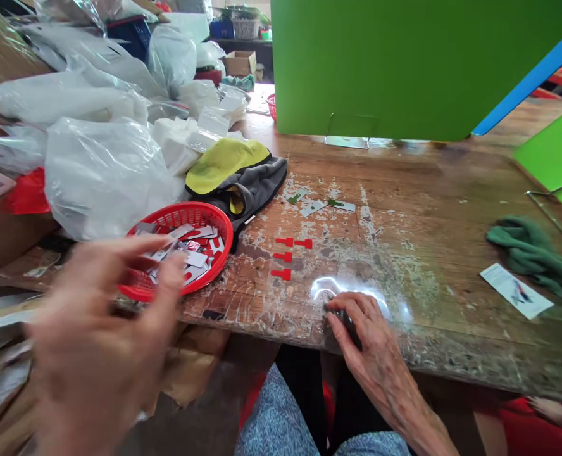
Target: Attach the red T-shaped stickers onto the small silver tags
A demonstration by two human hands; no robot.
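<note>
My left hand [105, 323] is raised in the near left, blurred by motion. Its thumb and forefinger are apart, in front of a red plastic basket [221, 221], and I make out nothing held between them. White and grey cards with red pieces [196, 258] fill the basket. At the table's front edge my right hand [369, 339] rests with curled fingers, thumb and fingertips close together on the surface; whatever is under them is hidden. Several small red T-shaped pieces [283, 257] lie between the basket and my right hand. Farther back are white cards [313, 208] with dark green pieces.
A yellow and grey cloth [236, 168] lies behind the basket, beside piled plastic bags [105, 171]. A large green board [371, 69] stands across the back on a wire stand. To the right are a green cloth [528, 250] and a printed card [516, 291] on the worn wooden table [433, 240].
</note>
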